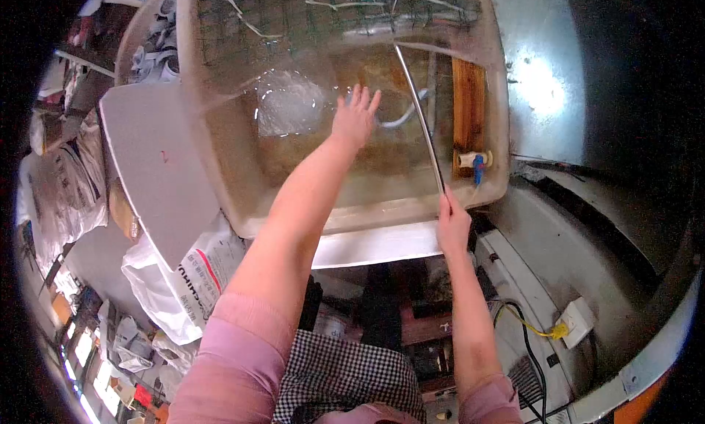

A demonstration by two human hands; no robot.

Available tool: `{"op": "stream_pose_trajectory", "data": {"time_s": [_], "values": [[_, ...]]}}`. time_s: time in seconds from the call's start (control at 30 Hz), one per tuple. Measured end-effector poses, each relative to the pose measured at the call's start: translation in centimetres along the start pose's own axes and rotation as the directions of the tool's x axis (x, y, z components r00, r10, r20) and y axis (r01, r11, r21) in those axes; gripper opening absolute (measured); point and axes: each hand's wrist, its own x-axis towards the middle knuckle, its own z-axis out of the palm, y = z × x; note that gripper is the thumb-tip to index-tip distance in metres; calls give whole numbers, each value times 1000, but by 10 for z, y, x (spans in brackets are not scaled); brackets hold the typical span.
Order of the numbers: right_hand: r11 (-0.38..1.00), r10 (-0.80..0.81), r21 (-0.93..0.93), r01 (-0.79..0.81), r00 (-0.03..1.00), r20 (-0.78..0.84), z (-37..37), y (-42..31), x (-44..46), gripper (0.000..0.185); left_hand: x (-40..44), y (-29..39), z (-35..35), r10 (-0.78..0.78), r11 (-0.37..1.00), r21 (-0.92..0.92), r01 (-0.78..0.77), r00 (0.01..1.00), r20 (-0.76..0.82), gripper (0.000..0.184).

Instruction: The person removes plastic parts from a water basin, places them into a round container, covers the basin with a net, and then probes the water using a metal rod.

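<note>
A large pale tub (352,220) of murky water stands in front of me. Over the water, near its middle, my left hand (356,121) is stretched out, fingers spread, holding nothing. My right hand (454,224), at the tub's near right edge, is closed around the lower end of a thin, shiny metal rod (421,116). The rod slants away across the water toward a dark green mesh (294,24) at the far side. Left of my left hand, the water ripples over a whitish patch (290,104). A curved white hose (402,120) lies between that hand and the rod.
A wooden strip (468,104) and a blue-handled valve (479,163) sit along the tub's right inner side. To the left are a grey board (158,145) and a white printed bag (198,284). A yellow plug (559,330) with cables is at lower right.
</note>
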Motion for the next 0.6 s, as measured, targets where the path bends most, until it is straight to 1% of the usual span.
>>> {"op": "stream_pose_trajectory", "data": {"time_s": [0.03, 0.07, 0.1, 0.13, 0.17, 0.2, 0.23, 0.27, 0.3, 0.33, 0.37, 0.4, 0.43, 0.47, 0.5, 0.53, 0.57, 0.6], "values": [[1000, 10, -1, -10, 1000, 5, 10, 1, 12, 34, 5, 1, 11, 3, 996, 89, -2, 1000, -6, 57], [990, -136, 37, 140, 988, -77, 20, 2, 24, 33, 8, 1, 22, 8, 990, 141, 3, 997, -81, 50], [955, -277, 63, 290, 947, -163, 28, 4, 35, 33, 10, 4, 23, 12, 990, 141, -2, 997, -72, 50], [957, -270, 67, 283, 950, -159, 28, -3, 46, 33, 12, 4, 20, 21, 992, 122, -27, 999, 44, 44], [978, -198, 46, 203, 976, -94, 24, -11, 56, 32, 12, 5, 15, 32, 994, 103, -49, 987, 157, 40], [992, -124, 19, 124, 992, -29, 23, -17, 63, 32, 8, 6, 21, 35, 993, 104, -52, 986, 165, 40], [992, -120, 21, 121, 992, -26, 25, -12, 73, 32, 1, 6, 26, -17, 1000, 26, 13, 990, 140, 38], [985, -140, -103, 136, 990, -30, 27, -2, 82, 32, -6, 6, 29, -71, 996, -53, 77, 991, 118, 36], [963, -159, -225, 147, 987, -35, 26, 3, 85, 32, -18, 5, 21, -67, 996, -53, 74, 991, 118, 36], [931, 32, -364, -11, 998, 52, 14, -10, 84, 32, -34, 3, 7, -46, 990, -130, 64, 990, 136, 43], [932, 29, -363, -11, 999, 46, 14, 2, 85, 32, -47, -1, -4, -25, 977, -207, 56, 988, 150, 50], [914, -17, -405, 20, 1000, 11, 16, 28, 87, 30, -59, -6, -8, -24, 977, -207, 54, 989, 144, 50], [894, -66, -446, 49, 998, -21, 12, 27, 84, 29, -70, -15, -8, -51, 904, -411, 121, 983, 178, 55], [867, 117, -493, -65, 990, 75, 3, 25, 83, 26, -80, -24, -6, -72, 785, -590, 190, 973, 218, 59], [869, 111, -492, -59, 991, 76, 2, 29, 81, 26, -89, -34, 0, -78, 786, -588, 193, 973, 215, 59], [775, 85, -632, -29, 995, 59, 2, 37, 79, 24, -97, -42, 7, -45, 451, -850, 273, 958, 283, 61], [656, 56, -755, -2, 997, 46, 4, 44, 79, 24, -105, -49, 15, 14, 30, -944, 327, 945, 328, 64], [582, 23, -813, -3, 1000, 13, 8, 37, 76, 25, -114, -54, 2, 60, -73, -926, 369, 929, 366, 62]]}}
